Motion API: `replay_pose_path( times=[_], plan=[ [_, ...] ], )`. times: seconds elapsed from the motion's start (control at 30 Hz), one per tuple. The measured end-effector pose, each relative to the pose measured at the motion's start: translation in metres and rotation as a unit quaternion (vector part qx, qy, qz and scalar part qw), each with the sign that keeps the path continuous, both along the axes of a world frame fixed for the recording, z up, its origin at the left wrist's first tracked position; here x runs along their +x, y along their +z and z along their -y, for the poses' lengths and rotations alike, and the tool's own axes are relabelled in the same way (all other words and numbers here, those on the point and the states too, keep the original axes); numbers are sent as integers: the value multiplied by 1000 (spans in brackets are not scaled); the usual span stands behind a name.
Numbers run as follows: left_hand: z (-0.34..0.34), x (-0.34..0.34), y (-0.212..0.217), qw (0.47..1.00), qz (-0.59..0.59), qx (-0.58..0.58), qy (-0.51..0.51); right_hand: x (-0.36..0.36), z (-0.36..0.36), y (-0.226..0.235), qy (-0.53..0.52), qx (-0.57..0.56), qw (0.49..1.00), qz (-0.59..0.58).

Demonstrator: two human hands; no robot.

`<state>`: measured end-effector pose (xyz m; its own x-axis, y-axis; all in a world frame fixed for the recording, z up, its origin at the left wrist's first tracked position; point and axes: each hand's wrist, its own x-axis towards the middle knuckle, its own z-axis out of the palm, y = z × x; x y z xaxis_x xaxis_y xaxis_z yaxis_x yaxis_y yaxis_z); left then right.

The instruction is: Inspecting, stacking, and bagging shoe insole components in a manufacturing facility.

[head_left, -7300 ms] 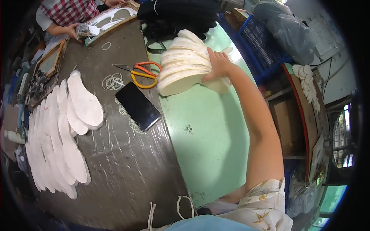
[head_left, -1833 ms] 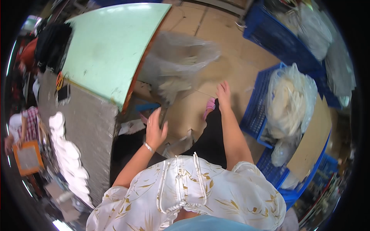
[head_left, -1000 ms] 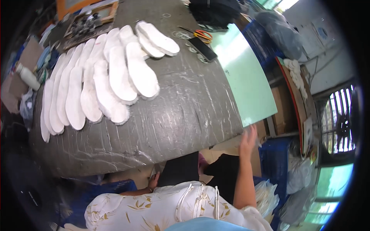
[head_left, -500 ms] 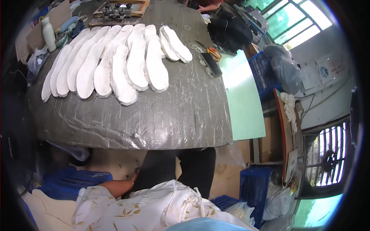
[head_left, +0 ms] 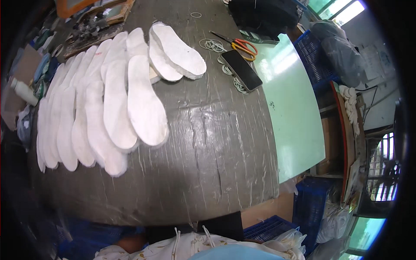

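Note:
Neither of my hands shows; only a blurred bit of my left forearm (head_left: 131,243) appears at the lower edge, below the table. What my left hand holds or touches is hidden. On the dark, plastic-covered table (head_left: 203,173), white fleecy insoles (head_left: 146,102) lie side by side in overlapping rows on the left. To their right, a separate pair of insoles (head_left: 180,50) rests partly stacked and slanted. Farther right lie a black smartphone (head_left: 241,70), scissors (head_left: 245,47) with orange and yellow handles, and loose pale rubber bands (head_left: 212,44).
A pale green board (head_left: 299,125) adjoins the table's right edge. Blue crates (head_left: 310,201) stand to the right, with plastic bags beside them. A wooden frame (head_left: 117,13) with dark metal parts is at the far left, and a white bottle (head_left: 24,92) stands near the left rim.
The view has shifted closer over the table and turned, so the insoles sit lower and larger. My left forearm is now mostly out of sight. The insoles keep their arrangement.

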<state>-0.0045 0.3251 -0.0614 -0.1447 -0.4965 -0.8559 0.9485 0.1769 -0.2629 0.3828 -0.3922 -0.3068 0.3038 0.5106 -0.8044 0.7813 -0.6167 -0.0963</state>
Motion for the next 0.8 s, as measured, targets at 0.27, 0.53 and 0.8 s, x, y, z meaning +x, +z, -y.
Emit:
replay_pose_path(
  times=[0.27, 0.53, 0.8],
  plan=[
    [118, 59, 95, 973, 84, 200, 83, 2, -80, -6, -71, 40, 993, -86],
    [387, -121, -118, 825, 192, 477, 233, -14, -133, 5, -31, 160, 975, -149],
    [525, -170, -216, 728, 50, 470, 496, 24, -135, 84, 229, 118, 962, -86]
  ],
)
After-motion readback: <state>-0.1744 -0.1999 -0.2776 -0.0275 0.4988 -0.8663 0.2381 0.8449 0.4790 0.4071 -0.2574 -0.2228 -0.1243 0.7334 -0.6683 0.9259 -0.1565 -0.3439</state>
